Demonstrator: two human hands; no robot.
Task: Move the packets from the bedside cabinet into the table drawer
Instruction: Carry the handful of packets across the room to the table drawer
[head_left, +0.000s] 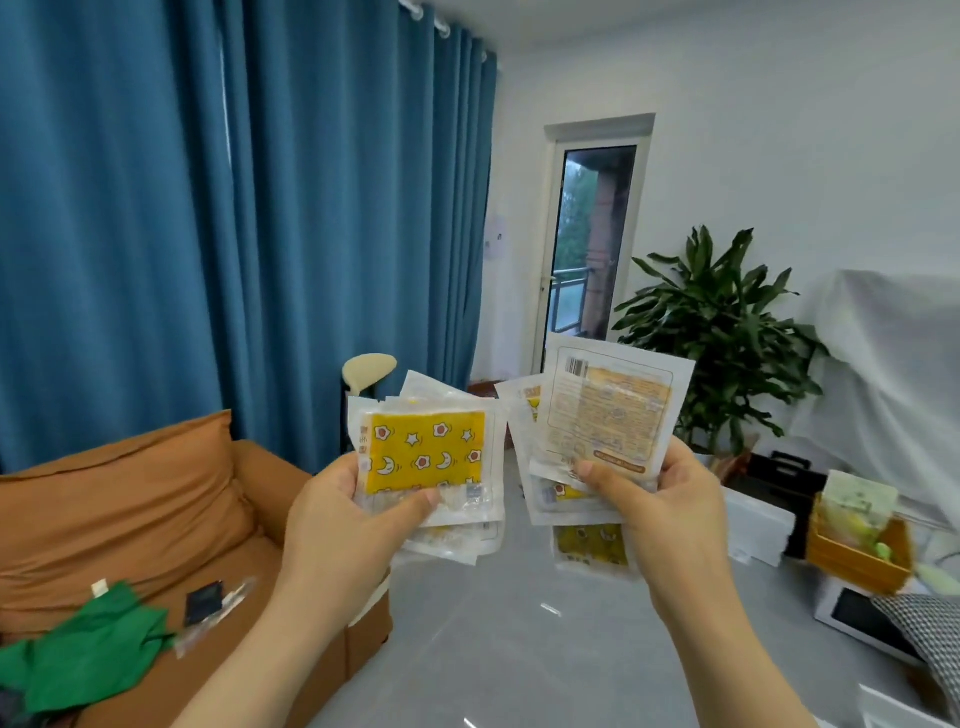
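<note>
On the far left we see heavy blue pleated curtains (208, 208) hanging down behind a rust-orange fabric sofa (130, 493). On its seat lie a crumpled green cloth (88, 654) and, just beside it, a small dark square sachet (203, 607) on a clear wrapper.

Next comes our left hand (348, 525), raised in front of us. Its thumb presses across the lower front of a stack of clear plastic packets with yellow star-and-moon inserts (426, 457), and its fingers are curled behind, so the stack is pinched between them. The top packet faces us, and several more fan out under and behind it. Just above this stack a cream rounded lamp head (369, 370) shows against the curtain.

Close beside it, but not touching, our right hand (670, 514) grips a second fanned bundle of white packets with their printed barcode backs (602, 415) turned towards us. The thumb lies on the front and the fingers wrap round the right edge. One yellow packet hangs below the others. Both bundles are held in the air above the glossy grey floor (493, 649).

Behind them stands a narrow glass balcony door in a white frame (592, 239). To its right are a leafy dark green potted plant (717, 322), a white dust sheet draped over furniture (883, 374), and a small open wooden box (857, 556) holding pale items we cannot make out.
</note>
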